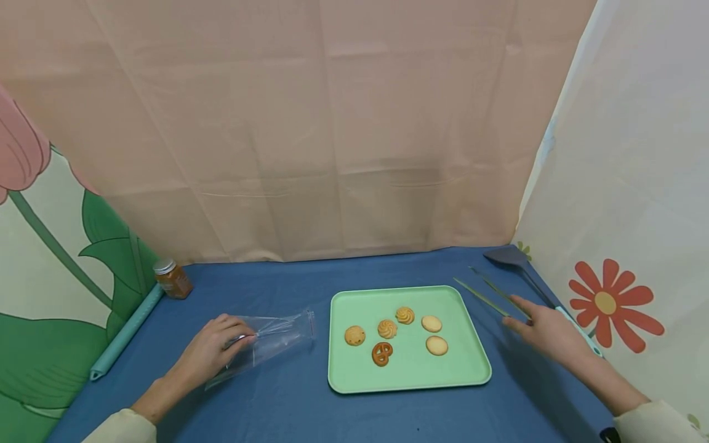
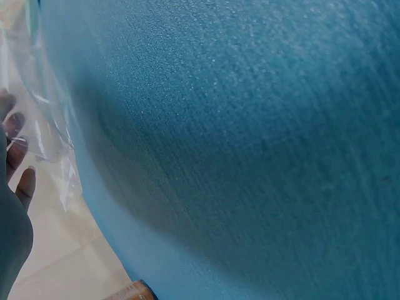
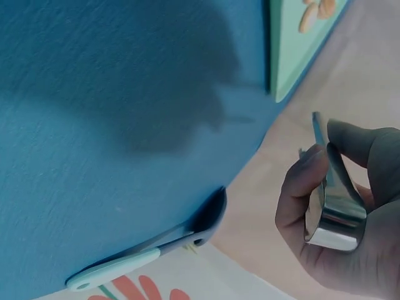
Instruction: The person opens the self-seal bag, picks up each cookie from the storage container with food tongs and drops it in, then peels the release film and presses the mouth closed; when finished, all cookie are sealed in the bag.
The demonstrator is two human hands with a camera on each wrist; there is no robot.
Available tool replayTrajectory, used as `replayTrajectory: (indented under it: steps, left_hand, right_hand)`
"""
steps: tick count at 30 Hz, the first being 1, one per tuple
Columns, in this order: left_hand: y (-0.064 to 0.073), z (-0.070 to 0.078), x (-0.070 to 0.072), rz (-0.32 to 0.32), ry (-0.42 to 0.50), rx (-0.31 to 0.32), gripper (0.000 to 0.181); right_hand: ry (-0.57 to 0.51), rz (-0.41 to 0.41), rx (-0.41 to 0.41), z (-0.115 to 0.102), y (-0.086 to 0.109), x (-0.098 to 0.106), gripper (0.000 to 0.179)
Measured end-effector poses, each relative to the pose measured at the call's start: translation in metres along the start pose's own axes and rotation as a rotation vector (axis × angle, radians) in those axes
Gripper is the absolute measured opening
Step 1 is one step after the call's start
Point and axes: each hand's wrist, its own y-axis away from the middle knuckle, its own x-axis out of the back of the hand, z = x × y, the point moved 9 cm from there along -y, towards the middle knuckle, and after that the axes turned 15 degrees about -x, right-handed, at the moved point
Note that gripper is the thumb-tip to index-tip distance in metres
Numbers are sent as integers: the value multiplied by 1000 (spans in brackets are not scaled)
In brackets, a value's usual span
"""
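My left hand (image 1: 210,344) pinches a clear plastic bag (image 1: 282,335) over the left part of the blue cloth, the bag stretching toward the tray. In the left wrist view, the bag (image 2: 40,119) shows beside the fingers. My right hand (image 1: 545,329) grips metal tongs (image 1: 480,296) between thumb and fingers, right of the tray; their two thin arms stand slightly apart with nothing between them. The bent metal end of the tongs (image 3: 337,222) sits in the palm. A light green tray (image 1: 343,378) holds several cookies (image 1: 387,329) and a pretzel (image 1: 382,354).
A spatula (image 1: 534,283) with a dark head and mint handle lies behind my right hand. At the back left stands a jar (image 1: 174,282) with a silver lid, near a rolled teal mat (image 1: 127,332). Cloth walls enclose the back and sides.
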Motion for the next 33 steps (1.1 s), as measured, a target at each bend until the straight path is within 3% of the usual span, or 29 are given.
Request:
replayTrajectory:
  steps: [5,14,25,33]
  left_hand:
    - [0,-1,1,-2,-11,10,14]
    - [0,1,1,-8,-17,6,14]
    - [-1,3,2,10,-8,-18,15]
    - [0,1,0,-18,-14,17,12]
  right_hand:
    - [-35,-19,29,-9,3,1,81]
    - [-29,16,84,-31,13,-1,68]
    - [-32,-46,246,-72,16,-10,60]
    - [-101,-144,322,-96,14,-20,57]
